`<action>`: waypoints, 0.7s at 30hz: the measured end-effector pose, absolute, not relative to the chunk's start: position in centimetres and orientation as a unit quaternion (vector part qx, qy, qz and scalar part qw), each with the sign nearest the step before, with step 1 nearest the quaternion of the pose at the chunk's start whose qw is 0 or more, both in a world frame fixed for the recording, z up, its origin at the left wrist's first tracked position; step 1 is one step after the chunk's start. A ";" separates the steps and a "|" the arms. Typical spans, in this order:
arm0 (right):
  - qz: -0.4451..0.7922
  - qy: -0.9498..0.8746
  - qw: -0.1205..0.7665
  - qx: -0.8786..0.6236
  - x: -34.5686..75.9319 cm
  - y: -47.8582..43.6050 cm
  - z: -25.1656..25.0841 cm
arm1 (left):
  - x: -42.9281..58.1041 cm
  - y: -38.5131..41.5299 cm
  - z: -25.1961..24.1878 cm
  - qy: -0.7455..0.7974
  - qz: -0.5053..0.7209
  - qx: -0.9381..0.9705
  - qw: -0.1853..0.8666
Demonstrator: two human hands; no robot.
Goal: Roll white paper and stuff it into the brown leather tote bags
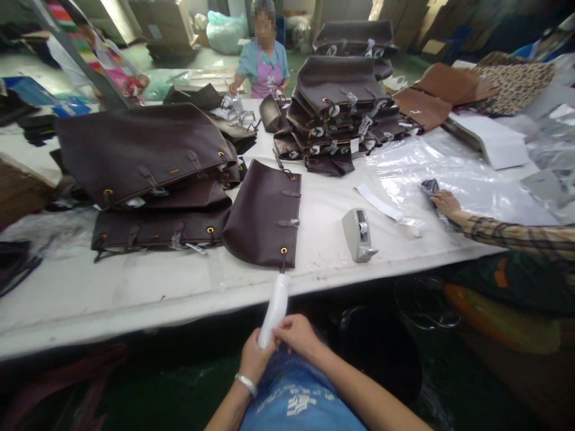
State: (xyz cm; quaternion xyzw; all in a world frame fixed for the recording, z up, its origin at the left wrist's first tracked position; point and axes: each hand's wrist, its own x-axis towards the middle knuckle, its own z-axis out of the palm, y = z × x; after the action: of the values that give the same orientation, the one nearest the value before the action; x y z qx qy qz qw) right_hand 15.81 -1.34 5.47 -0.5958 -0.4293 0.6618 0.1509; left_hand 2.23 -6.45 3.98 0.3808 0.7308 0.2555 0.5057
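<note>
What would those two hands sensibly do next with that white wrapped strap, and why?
Probably pinch the white wrap tight at its lower end: both the left hand and right hand hold it there, while its top sits near the dark bag eyelet.

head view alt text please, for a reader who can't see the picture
The person's left hand and right hand hold a white-wrapped strap that runs up to a dark brown bag lying on a white table. Around it sit stacks of similar bags and a tape dispenser; a co-worker's hand rests on clear plastic at the right.
</note>
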 end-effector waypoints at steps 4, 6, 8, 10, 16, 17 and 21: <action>0.620 -0.465 0.101 -0.624 16.0 -0.9 5.9 | 2.2 -6.4 4.4 0.732 0.263 0.405 0.480; 0.606 -0.477 0.090 -0.630 16.1 -0.8 6.1 | 2.1 -6.4 4.4 0.731 0.261 0.408 0.481; 0.594 -0.491 0.086 -0.631 16.3 -0.8 6.0 | 2.0 -6.4 4.3 0.728 0.258 0.405 0.489; 0.595 -0.494 0.088 -0.628 16.8 -1.0 5.6 | 1.9 -6.4 4.2 0.725 0.256 0.401 0.497; 0.724 -0.387 0.163 -0.547 18.5 -2.5 4.3 | 1.5 -6.4 3.7 0.695 0.281 0.338 0.570; 0.745 -0.369 0.179 -0.526 18.7 -2.7 4.3 | 1.4 -6.4 3.6 0.691 0.286 0.322 0.581; 0.770 -0.336 0.205 -0.501 18.9 -3.4 4.1 | 1.3 -6.5 3.5 0.682 0.287 0.291 0.606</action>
State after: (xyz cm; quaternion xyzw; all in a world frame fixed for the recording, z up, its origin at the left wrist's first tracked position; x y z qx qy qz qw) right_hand 18.87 -3.36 4.13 -0.5013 -0.3362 0.7704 0.2051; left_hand 1.31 -6.47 3.46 0.2912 0.6821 0.2871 0.6063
